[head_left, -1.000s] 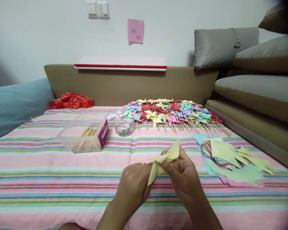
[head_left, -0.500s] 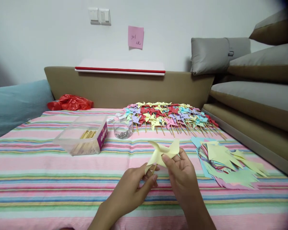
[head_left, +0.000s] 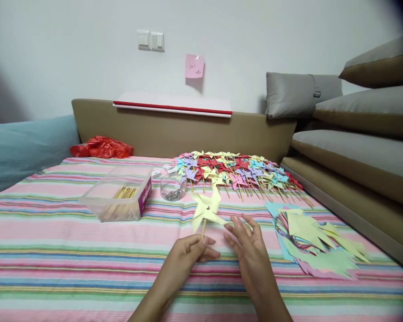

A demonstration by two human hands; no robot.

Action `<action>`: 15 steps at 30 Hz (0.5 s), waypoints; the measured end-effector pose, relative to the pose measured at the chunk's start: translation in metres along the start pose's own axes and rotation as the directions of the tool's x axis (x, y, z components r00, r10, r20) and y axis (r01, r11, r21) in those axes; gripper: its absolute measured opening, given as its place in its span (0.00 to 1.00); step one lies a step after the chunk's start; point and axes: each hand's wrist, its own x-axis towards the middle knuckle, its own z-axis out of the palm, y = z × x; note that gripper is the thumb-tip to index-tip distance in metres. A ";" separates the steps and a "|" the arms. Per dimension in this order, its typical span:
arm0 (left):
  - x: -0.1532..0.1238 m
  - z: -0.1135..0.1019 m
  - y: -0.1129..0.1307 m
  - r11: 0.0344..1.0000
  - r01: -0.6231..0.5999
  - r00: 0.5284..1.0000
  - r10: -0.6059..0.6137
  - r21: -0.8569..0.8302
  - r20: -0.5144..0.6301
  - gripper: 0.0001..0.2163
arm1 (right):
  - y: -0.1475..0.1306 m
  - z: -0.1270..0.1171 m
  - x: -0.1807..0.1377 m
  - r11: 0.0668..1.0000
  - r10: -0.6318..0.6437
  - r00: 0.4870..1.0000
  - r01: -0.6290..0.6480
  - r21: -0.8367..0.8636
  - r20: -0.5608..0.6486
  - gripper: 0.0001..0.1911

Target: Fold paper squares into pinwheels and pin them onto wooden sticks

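Note:
A pale yellow paper pinwheel (head_left: 204, 208) with a small silver pin at its centre stands upright over the striped cloth. My left hand (head_left: 190, 255) is closed around its thin wooden stick, below the paper blades. To the right, my right hand (head_left: 250, 250) is open, its fingers apart, with the fingertips close to the tip of the right-hand blade; whether they touch it I cannot tell. Beyond the pinwheel are a round clear tub (head_left: 173, 190) of small silver pins and a clear plastic box (head_left: 116, 205) of wooden sticks.
Many finished pinwheels (head_left: 235, 170) in mixed colours lie in rows at the back. Cut coloured paper sheets (head_left: 315, 241) are piled on the right. A red plastic bag (head_left: 102, 146) lies at the back left. Stacked cushions (head_left: 362, 152) border the right side.
My right hand has let go of the pinwheel's blades and opened. The pinwheel has turned its pinned front to me and moved slightly left in my left hand. The view has tilted up a little.

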 end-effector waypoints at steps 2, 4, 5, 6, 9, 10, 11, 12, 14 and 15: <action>0.003 0.000 -0.005 0.996 -0.016 0.988 0.002 -0.091 -0.152 0.21 | 0.005 0.000 -0.003 0.979 0.042 0.992 -0.017 -0.203 0.118 0.20; 0.005 -0.001 -0.010 0.988 -0.044 0.969 0.006 -0.149 -0.248 0.21 | 0.010 0.005 -0.009 0.930 0.087 0.940 0.042 -0.364 0.331 0.20; 0.005 -0.001 -0.011 0.982 -0.047 0.965 -0.002 -0.181 -0.262 0.21 | 0.012 0.009 -0.014 0.914 0.101 0.899 0.086 -0.396 0.427 0.21; 0.004 -0.001 -0.012 0.975 -0.039 0.965 -0.020 -0.218 -0.261 0.22 | 0.015 0.014 -0.018 0.909 0.103 0.862 0.121 -0.399 0.497 0.20; 0.003 0.000 -0.015 0.953 -0.007 0.973 -0.063 -0.303 -0.221 0.22 | 0.023 0.025 -0.026 0.916 0.070 0.832 0.165 -0.367 0.551 0.20; 0.003 0.001 -0.015 0.949 -0.002 0.975 -0.068 -0.315 -0.210 0.22 | 0.025 0.027 -0.027 0.921 0.057 0.836 0.167 -0.351 0.545 0.20; 0.003 0.001 -0.016 0.946 -0.002 0.976 -0.069 -0.323 -0.206 0.22 | 0.027 0.028 -0.027 0.928 0.050 0.837 0.163 -0.335 0.545 0.19; 0.003 0.002 -0.016 0.944 -0.006 0.977 -0.066 -0.331 -0.205 0.21 | 0.028 0.029 -0.026 0.935 0.049 0.835 0.155 -0.320 0.548 0.19; 0.004 0.002 -0.016 0.934 -0.015 0.976 -0.063 -0.356 -0.207 0.21 | 0.029 0.027 -0.024 0.942 0.059 0.830 0.138 -0.307 0.555 0.19; 0.005 0.002 -0.016 0.928 -0.017 0.977 -0.064 -0.372 -0.205 0.21 | 0.030 0.026 -0.022 0.942 0.065 0.832 0.132 -0.310 0.551 0.19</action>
